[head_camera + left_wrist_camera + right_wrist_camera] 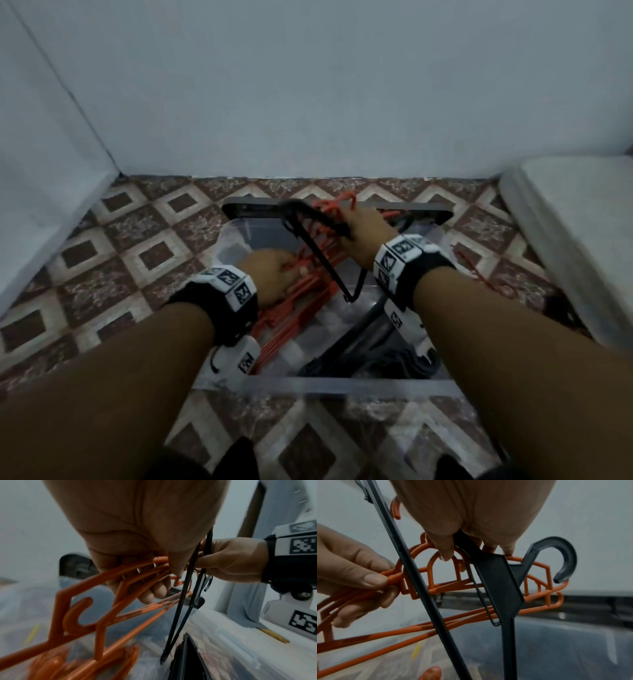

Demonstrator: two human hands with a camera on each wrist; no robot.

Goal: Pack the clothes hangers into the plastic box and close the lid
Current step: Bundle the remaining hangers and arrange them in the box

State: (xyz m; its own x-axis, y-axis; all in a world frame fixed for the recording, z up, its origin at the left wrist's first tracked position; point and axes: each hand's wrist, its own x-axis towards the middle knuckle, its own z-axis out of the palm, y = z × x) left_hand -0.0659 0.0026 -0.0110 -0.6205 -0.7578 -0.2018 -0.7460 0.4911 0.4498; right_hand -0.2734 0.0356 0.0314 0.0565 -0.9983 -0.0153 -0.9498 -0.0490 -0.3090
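Observation:
A clear plastic box (325, 384) stands on the tiled floor, and its black-rimmed lid (428, 215) lies just behind it. Over the box I hold a bundle of orange hangers (291, 308) together with a black hanger (325, 263). My left hand (267, 274) grips the orange hangers' shoulder ends, fingers curled round them (154, 589). My right hand (363, 229) grips the hook ends of the orange hangers (445, 582) and the neck of the black hanger (498, 582). The bundle tilts down towards the box's near left. More black hangers (394, 363) lie in the box's near right corner.
One orange hanger (476, 270) lies on the floor just right of the box. A white padded object (575, 240) sits at the far right. A pale wall rises close behind the lid, and a white ledge (51, 205) runs along the left.

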